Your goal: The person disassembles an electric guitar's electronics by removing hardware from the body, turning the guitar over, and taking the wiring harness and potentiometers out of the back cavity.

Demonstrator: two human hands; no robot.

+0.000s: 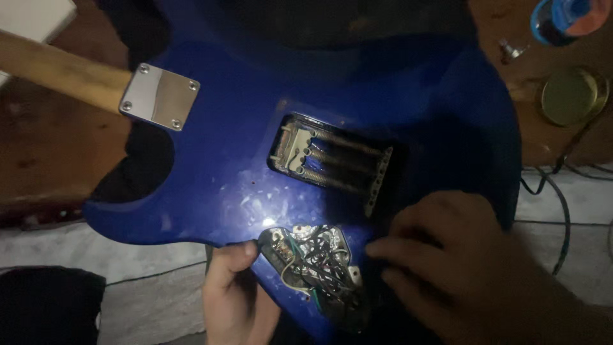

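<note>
A blue electric guitar body (pixel 255 128) lies back side up across the view, its wooden neck (pixel 57 70) running off to the upper left under a metal neck plate (pixel 159 96). An open spring cavity (pixel 332 160) shows in the middle. Below it an open control cavity (pixel 313 262) holds tangled wires. My left hand (pixel 233 294) grips the guitar's lower edge, thumb at the cavity's left rim. My right hand (pixel 447 255) rests on the body to the right of the cavity, fingertips touching its rim. Neither hand holds a tool.
A round brass-coloured lid (pixel 571 96) and a blue and orange object (pixel 565 19) lie at the upper right on a brown surface. Dark cables (pixel 562 191) trail along the right side. A black cloth (pixel 45 306) sits at the lower left.
</note>
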